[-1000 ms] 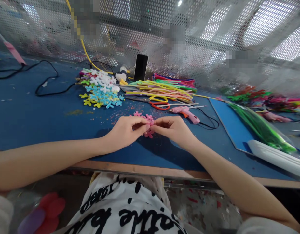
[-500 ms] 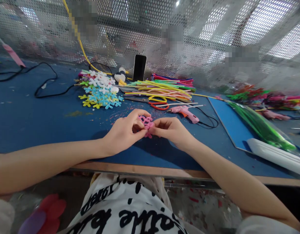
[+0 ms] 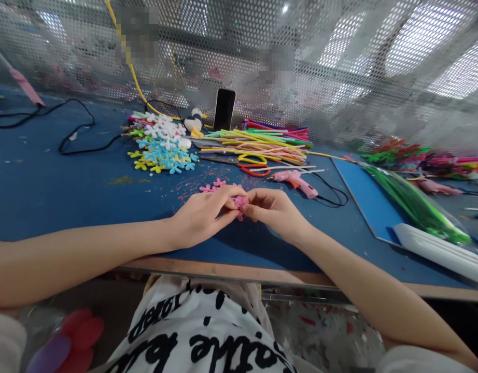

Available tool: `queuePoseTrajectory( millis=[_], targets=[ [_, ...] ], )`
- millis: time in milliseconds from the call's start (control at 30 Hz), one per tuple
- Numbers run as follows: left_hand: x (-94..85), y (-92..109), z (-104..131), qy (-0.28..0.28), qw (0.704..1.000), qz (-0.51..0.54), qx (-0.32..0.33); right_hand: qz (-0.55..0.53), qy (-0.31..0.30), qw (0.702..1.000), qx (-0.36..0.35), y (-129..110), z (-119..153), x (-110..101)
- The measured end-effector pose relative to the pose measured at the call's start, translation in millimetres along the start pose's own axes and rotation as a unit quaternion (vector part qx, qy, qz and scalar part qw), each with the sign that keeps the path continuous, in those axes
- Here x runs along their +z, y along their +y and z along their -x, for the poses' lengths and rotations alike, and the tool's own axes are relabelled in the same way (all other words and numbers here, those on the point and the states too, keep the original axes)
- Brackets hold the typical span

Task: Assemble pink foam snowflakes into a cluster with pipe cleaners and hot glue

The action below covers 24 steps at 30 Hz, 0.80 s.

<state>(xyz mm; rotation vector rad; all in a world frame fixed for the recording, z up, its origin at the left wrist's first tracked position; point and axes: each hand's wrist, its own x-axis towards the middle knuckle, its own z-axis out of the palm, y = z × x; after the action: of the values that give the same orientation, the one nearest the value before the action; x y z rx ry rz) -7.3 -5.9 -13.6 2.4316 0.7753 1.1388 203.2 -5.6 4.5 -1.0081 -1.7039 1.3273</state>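
Between my two hands, over the blue table near its front edge, is a pink flower piece of bent fuzzy stems. My left hand has its thumb and fingers closed on it from the left, the fingers arched over. From the right, my right hand pinches the same piece between thumb and forefinger. More pink flowers show just behind the left fingers; whether they join the held piece I cannot tell. The fingertips hide part of the pink piece.
Behind the hands lie a pile of white, blue and yellow flowers, coloured stems, red-and-yellow-handled scissors and a pink glue gun. A phone leans at the mesh. At right are a blue board and bagged green stems.
My left hand has turned over, its fingers now lying across the pink piece. Pink flowers now show behind the left fingers. My right hand has hardly moved.
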Motion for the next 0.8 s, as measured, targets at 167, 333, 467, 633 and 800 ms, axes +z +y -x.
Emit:
queuePoseTrajectory(
  millis=[167,333,467,633,800],
  targets=[
    [-2.9,3,-7,-0.022,0.989,0.11,-0.095,0.028,0.015,1.0,0.0,5,-1,-4],
    [-0.4,-3,-13,-0.044,0.952,0.23,-0.197,0.07,0.002,0.998,0.002,2,0,-5],
    [2.1,-4,-15,-0.063,0.907,0.342,-0.238,0.063,-0.011,0.998,0.021,-3,0,-7],
    [2.8,-3,-16,-0.051,0.884,0.363,-0.29,0.142,-0.009,0.99,0.012,-4,-2,-10],
    [3.7,-6,-15,-0.036,0.906,0.305,-0.293,0.26,0.051,0.964,-0.033,-4,-1,-9]
  ],
)
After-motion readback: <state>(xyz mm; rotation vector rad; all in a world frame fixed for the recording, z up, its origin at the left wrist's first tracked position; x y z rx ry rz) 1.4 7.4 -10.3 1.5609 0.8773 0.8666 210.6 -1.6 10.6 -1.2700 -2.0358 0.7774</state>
